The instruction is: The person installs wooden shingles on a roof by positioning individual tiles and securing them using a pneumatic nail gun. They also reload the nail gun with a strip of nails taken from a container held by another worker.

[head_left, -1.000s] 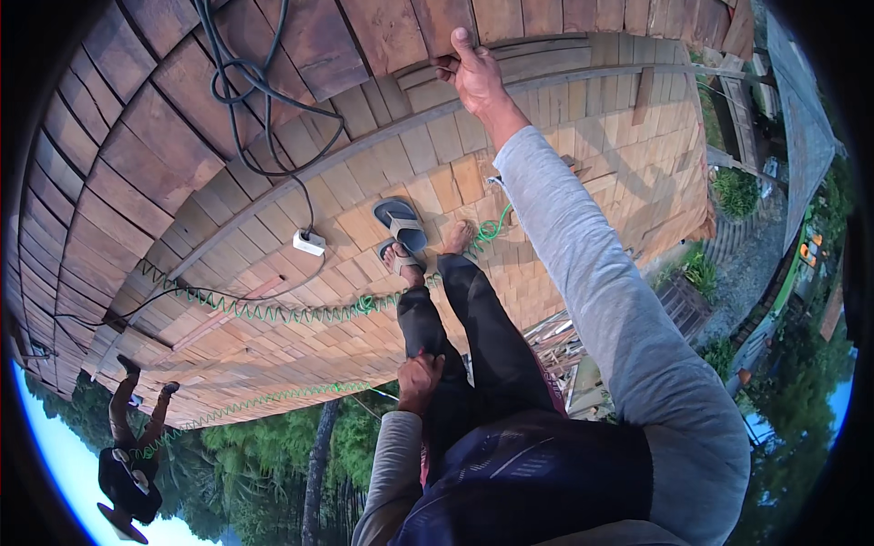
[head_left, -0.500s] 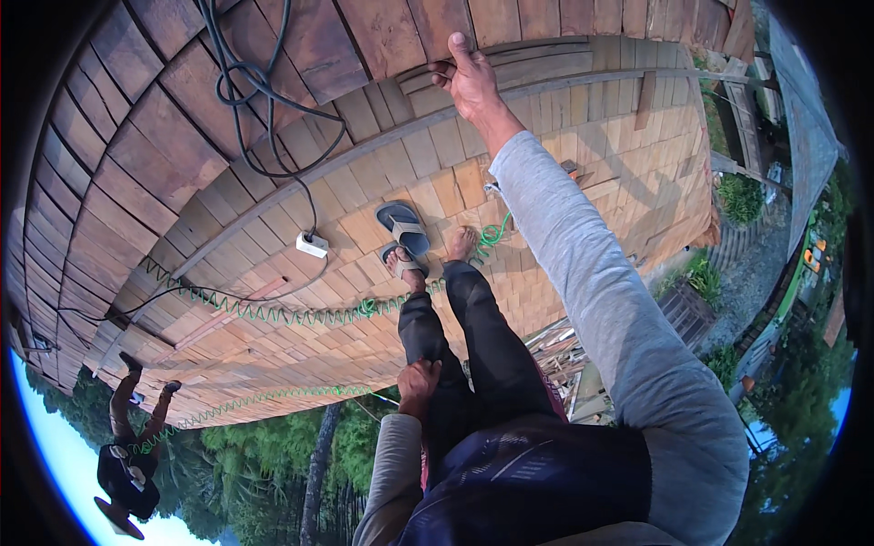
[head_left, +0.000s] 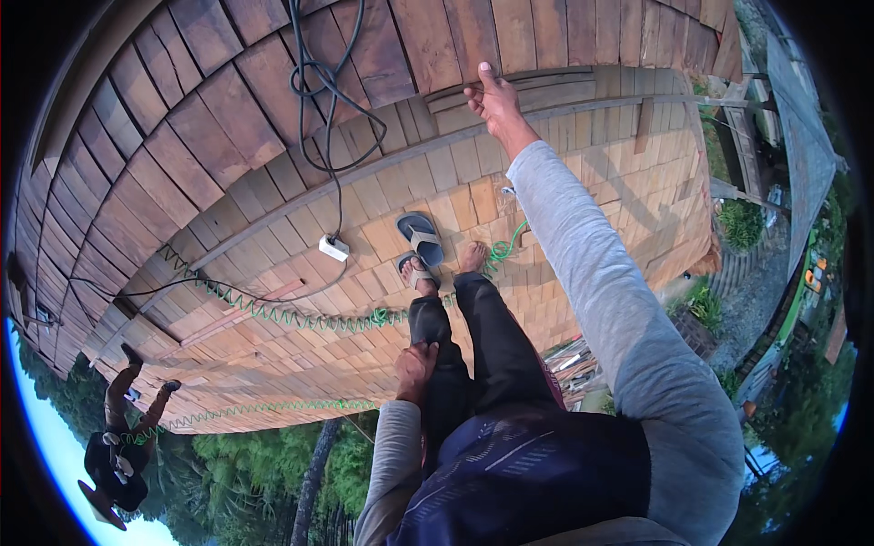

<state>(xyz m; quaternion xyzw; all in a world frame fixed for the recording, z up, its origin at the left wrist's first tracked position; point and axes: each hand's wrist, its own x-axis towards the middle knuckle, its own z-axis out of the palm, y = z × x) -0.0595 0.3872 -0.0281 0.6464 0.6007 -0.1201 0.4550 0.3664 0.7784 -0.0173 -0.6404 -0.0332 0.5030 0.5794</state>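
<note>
My right hand reaches up to the lower edge of the upper wooden shingles. Its thumb points up, its fingers are loosely bent and apart, and I see nothing held. My left hand is closed at the knee of my dark trousers, seeming to pinch the cloth. My left foot wears a sandal; my right foot is bare. The other grey sandal lies beside the worn one on the lower shingles.
A dark cable hangs down to a white socket block. A green coiled hose crosses the lower roof. At far left, another person in a hat is at the roof edge. Trees stand beyond it; a wooden batten runs across.
The view has shifted, so the roof, cable and sandals sit further right and lower. My right hand stays raised near the shingle edge; my left stays at the knee.
</note>
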